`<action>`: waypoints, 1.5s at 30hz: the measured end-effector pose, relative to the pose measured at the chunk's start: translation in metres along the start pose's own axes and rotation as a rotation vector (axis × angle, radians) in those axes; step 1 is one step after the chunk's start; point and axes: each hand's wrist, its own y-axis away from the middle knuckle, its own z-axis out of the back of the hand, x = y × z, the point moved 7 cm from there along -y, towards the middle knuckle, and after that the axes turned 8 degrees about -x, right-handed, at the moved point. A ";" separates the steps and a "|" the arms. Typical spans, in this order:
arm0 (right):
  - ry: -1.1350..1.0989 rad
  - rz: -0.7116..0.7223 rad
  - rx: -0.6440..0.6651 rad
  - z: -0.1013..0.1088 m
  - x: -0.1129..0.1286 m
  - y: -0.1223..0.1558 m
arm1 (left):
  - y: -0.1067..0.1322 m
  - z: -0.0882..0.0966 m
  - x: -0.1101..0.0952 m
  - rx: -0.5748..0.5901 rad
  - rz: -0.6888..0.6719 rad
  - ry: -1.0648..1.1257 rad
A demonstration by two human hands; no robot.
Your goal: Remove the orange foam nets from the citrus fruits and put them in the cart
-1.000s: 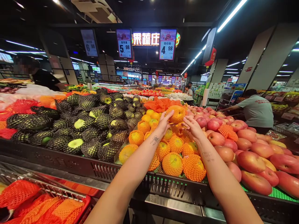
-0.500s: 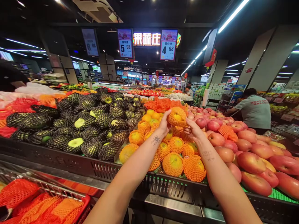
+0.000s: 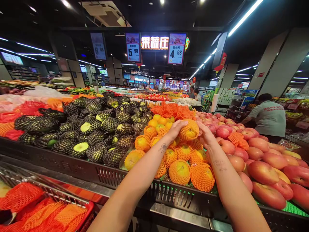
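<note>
An orange in orange foam netting [image 3: 189,130] is held above the pile of netted oranges [image 3: 179,170] in the middle bin. My left hand [image 3: 174,130] curls over its left and top side. My right hand [image 3: 205,134] cups it from the right, fingers wrapped round it. Both forearms reach forward over the black crate rim [image 3: 169,193]. Loose orange nets [image 3: 172,109] lie heaped at the back of the bin.
Green fruit in black netting [image 3: 96,124] fills the bin to the left. Red apples [image 3: 260,164] fill the bin on the right. A red basket with orange nets [image 3: 36,209] stands at the lower left. A person in a grey shirt [image 3: 267,117] bends at a stand on the right.
Both hands closed round the netted orange and brought it slightly down and toward me. The view tilted a little, and the person at the far left went out of sight.
</note>
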 end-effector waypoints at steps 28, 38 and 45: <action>0.294 0.002 0.228 -0.015 -0.018 0.007 | -0.007 0.018 -0.020 -0.204 -0.211 -0.318; -0.069 -0.026 -0.117 0.004 0.004 0.006 | -0.012 0.041 -0.037 -0.340 -0.245 -0.287; -0.331 -0.227 -0.629 0.044 -0.006 0.004 | -0.021 0.093 -0.071 -0.769 -0.023 -1.062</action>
